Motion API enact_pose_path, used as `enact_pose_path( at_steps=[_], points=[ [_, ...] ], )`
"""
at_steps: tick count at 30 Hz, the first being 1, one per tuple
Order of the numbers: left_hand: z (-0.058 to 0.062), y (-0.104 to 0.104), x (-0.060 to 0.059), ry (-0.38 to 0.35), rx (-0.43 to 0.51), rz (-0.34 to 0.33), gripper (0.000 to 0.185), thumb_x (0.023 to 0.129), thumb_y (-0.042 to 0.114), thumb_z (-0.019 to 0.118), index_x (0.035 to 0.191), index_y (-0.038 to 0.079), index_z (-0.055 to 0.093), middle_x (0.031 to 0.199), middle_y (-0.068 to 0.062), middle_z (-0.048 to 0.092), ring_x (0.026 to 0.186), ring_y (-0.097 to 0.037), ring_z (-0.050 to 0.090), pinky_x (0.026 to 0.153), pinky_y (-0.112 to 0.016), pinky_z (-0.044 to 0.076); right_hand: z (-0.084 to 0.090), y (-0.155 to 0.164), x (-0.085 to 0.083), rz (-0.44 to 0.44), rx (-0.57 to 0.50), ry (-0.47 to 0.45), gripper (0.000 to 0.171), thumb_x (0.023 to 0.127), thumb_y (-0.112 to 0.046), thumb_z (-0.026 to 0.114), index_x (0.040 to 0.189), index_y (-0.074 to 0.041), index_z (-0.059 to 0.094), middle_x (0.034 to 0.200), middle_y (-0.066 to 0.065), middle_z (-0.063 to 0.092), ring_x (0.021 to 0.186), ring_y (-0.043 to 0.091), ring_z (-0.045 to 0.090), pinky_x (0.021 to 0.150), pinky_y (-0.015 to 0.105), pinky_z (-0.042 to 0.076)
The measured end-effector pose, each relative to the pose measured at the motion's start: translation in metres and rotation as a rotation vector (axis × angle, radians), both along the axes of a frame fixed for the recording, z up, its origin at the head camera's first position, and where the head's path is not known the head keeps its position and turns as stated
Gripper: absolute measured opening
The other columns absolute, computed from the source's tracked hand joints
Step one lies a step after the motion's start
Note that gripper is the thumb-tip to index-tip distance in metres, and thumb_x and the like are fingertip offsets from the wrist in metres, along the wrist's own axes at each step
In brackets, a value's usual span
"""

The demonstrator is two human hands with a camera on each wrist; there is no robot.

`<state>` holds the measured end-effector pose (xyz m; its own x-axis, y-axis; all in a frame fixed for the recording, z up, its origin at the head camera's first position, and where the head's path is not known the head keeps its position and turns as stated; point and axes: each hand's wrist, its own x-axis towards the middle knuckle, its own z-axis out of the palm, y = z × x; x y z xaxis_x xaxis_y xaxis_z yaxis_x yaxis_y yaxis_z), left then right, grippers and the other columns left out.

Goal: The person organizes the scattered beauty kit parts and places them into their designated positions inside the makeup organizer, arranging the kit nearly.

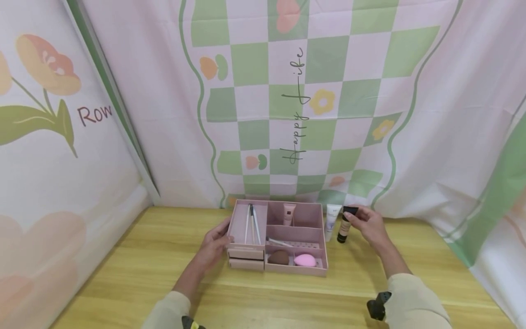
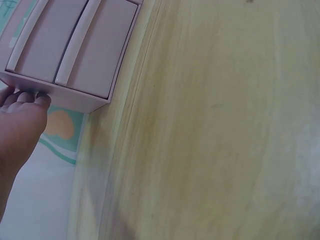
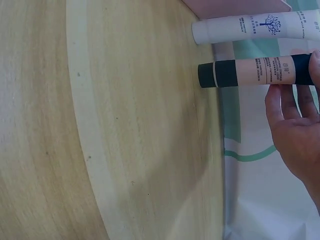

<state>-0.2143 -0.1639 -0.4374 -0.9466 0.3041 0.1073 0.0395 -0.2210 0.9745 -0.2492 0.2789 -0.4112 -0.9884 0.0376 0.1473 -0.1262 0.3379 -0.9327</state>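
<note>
A pink organiser box [image 1: 316, 235] stands on the wooden table, with two small drawers [image 1: 245, 259] at its front left. My left hand [image 1: 222, 235] rests with straight fingers against the box's left wall; in the left wrist view its fingertips [image 2: 30, 96] touch the box's corner [image 2: 75, 45]. Right of the box, an upright beige tube with dark ends [image 1: 344, 227] is pinched at its top by my right hand [image 1: 357, 218]. In the right wrist view the fingers [image 3: 295, 100] curl round that tube [image 3: 250, 72]. A white tube [image 1: 332, 221] stands between it and the box.
The box holds white sticks [image 1: 251, 224], a pink tube [image 1: 289, 214], a brown sponge [image 1: 278, 257] and a pink sponge [image 1: 305, 260]. A flowered cloth backdrop [image 1: 328, 114] hangs close behind and on both sides. The wooden table [image 1: 144, 265] stretches bare in front.
</note>
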Motion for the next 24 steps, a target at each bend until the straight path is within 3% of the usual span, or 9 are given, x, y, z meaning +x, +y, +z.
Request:
enact_pose_path(
  at_steps=[24],
  points=[
    [-0.0004,-0.0003,-0.0005,0.009,-0.013,0.015,0.075,0.091,-0.005,0.048,0.159,-0.007,0.015,0.169,-0.027,0.008,0.158,-0.044,0.009,0.128,-0.047,0.015,-0.0036,0.0016,-0.0023,-0.051,-0.007,0.006,0.052,0.099,-0.027,0.064,0.134,0.01,0.054,0.087,-0.034,0.061,0.088,-0.014,0.061,0.083,0.006,0.056]
  ],
)
